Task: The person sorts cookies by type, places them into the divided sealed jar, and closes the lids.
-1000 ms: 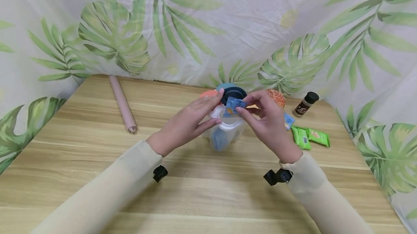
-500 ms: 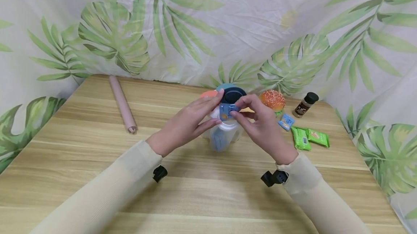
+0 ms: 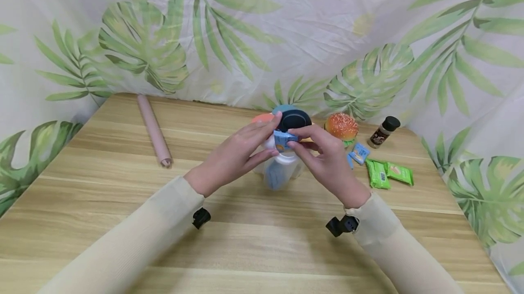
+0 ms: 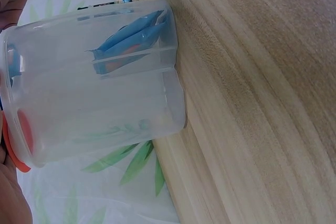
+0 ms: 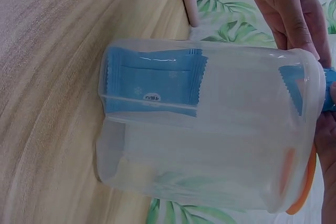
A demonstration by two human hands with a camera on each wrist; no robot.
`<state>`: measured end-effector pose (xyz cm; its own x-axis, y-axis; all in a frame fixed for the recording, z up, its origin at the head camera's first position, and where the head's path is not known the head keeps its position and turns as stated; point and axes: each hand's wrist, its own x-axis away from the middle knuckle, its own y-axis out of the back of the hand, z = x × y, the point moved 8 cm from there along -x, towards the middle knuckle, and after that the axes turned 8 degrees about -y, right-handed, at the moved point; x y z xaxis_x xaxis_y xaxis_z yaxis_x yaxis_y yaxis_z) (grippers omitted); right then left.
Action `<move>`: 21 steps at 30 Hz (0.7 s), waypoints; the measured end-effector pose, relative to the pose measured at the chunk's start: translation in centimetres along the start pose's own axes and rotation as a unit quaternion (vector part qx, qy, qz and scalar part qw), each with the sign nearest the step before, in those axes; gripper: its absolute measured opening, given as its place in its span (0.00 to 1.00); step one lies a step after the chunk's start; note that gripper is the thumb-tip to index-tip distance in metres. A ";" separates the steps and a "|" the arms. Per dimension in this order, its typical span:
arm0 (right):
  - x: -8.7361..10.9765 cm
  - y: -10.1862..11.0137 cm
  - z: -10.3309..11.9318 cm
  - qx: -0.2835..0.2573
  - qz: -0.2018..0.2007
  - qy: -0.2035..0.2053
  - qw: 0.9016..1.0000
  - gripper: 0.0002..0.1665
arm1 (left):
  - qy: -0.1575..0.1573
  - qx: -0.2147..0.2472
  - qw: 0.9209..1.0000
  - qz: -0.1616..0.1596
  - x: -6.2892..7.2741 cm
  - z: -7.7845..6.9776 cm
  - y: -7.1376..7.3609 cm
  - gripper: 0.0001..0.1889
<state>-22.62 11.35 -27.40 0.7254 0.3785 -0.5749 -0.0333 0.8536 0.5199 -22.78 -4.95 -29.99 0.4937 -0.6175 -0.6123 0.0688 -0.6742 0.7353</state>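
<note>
My right hand [image 3: 321, 148] pinches a small blue snack packet [image 3: 282, 140] at the mouth of a translucent plastic container [image 5: 231, 82]. Through its wall, part of that packet [image 5: 294, 88] shows below the rim. Another blue packet [image 5: 157, 80] lies at the container's bottom, in one compartment. My left hand [image 3: 237, 153] rests at the container's top, its fingers mostly straight, the index finger by a raised dark lid [image 3: 295, 120] and the thumb by the white rim [image 3: 289, 159]. An orange lid [image 4: 14, 148] sits beside the left hand; some left fingertips are hidden.
Right of the container are a toy hamburger [image 3: 342, 126], a blue packet [image 3: 360, 153], green packets [image 3: 378, 173] and a black-capped seasoning bottle [image 3: 382, 132]. A pink roll [image 3: 154, 130] lies at the left on the wooden table [image 3: 262, 248]. A leaf-print cloth [image 3: 229, 34] hangs behind.
My right hand has moved left and slightly down, bringing the blue packet over the container's opening near the left thumb. The left hand stays nearly still. More of the hamburger is uncovered.
</note>
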 end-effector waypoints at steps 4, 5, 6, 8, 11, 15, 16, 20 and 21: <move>0.0 0.1 0.1 -0.008 0.002 0.006 1.000 0.16 | -0.001 -0.002 1.000 0.001 0.0 0.0 0.0 0.39; 0.0 0.1 0.1 -0.007 0.002 0.006 1.000 0.17 | 0.000 -0.002 1.000 0.001 0.0 0.0 0.0 0.39; 0.0 0.1 0.1 -0.005 0.003 0.005 1.000 0.17 | 0.001 -0.002 1.000 0.001 0.0 0.0 0.0 0.39; 0.1 0.0 0.1 0.001 0.008 0.004 1.000 0.18 | 0.003 -0.001 1.000 0.002 0.0 0.1 0.0 0.40; 0.1 0.0 0.3 0.007 0.014 0.004 1.000 0.19 | 0.004 0.000 1.000 0.001 0.0 0.0 0.0 0.40; 0.1 0.0 0.5 0.019 0.020 0.014 1.000 0.19 | 0.004 -0.003 1.000 0.001 0.0 0.0 0.1 0.40; 0.2 0.0 0.5 0.023 0.021 0.019 0.999 0.18 | 0.004 -0.004 1.000 0.001 0.0 0.0 0.1 0.40; 0.3 0.0 0.7 0.047 0.020 0.047 0.998 0.15 | 0.004 -0.004 1.000 0.001 0.0 0.0 0.0 0.39; 0.3 -0.1 0.7 0.052 0.021 0.055 0.997 0.14 | 0.004 -0.004 1.000 0.001 0.0 0.0 0.0 0.40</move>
<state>-21.88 11.16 -27.14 0.6453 0.4555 -0.6133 0.0135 0.7958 0.6054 -22.78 -4.96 -29.95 0.5016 -0.6157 -0.6078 0.0743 -0.6693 0.7393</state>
